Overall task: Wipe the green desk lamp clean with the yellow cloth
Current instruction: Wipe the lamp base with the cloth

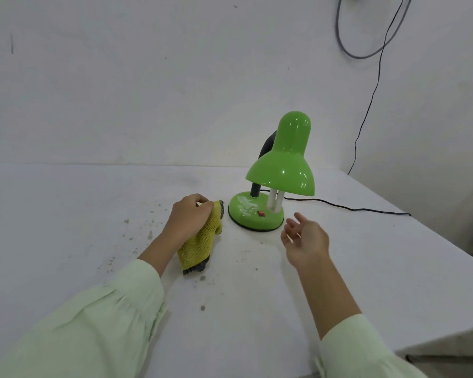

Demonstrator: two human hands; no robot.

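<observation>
Clutching yellow cloth on white table, left hand sits just left of green desk lamp. Right hand loose, fingers spread, empty, near lamp base.

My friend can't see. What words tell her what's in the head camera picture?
A person's left hand grips a fuzzy yellow cloth on a speckled white table, beside a shiny green desk lamp with white smudges on its round base. The right hand hovers open near the base, touching nothing.
</observation>
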